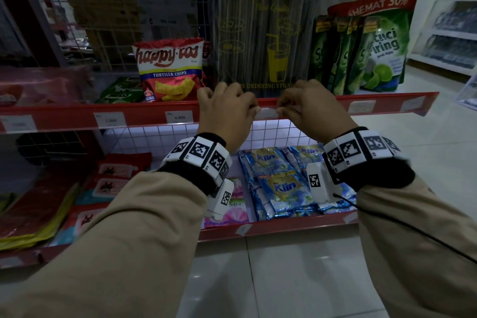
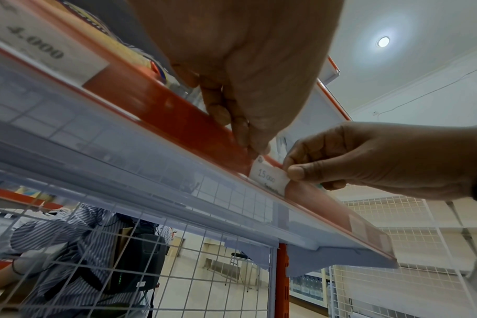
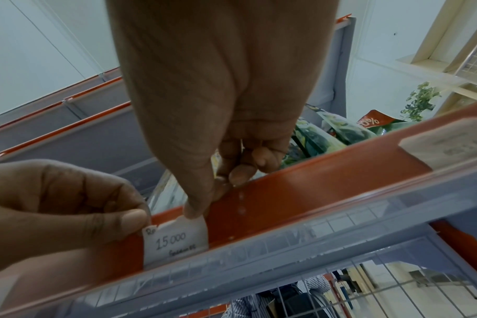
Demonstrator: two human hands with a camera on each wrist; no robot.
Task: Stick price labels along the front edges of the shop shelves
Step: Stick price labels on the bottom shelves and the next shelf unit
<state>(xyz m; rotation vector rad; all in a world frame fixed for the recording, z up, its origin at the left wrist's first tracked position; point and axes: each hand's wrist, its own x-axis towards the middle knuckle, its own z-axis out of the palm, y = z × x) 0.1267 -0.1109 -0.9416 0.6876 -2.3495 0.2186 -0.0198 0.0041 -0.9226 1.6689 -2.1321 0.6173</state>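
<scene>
A small white price label (image 1: 267, 112) marked 15.000 lies against the red front edge of the upper shelf (image 1: 144, 117), its lower part tucked into the clear strip. My left hand (image 1: 254, 109) pinches its upper left corner, and my right hand (image 1: 280, 111) pinches its right edge between thumb and forefinger. In the left wrist view the label (image 2: 268, 177) sits between my left hand's fingertips (image 2: 255, 148) and my right hand's thumb (image 2: 296, 172). In the right wrist view my right hand's thumb (image 3: 195, 212) presses the top of the label (image 3: 174, 238), while my left hand's thumb (image 3: 134, 219) covers its left corner.
Other labels sit on the same edge, one reading 4.000 (image 1: 179, 116) and one at the right (image 1: 361, 106). A chips bag (image 1: 170, 70), a straws pack (image 1: 263, 33) and green pouches (image 1: 366, 46) stand above. Blue sachets (image 1: 278, 181) lie below. A person in a striped shirt (image 2: 68, 247) stands behind the mesh.
</scene>
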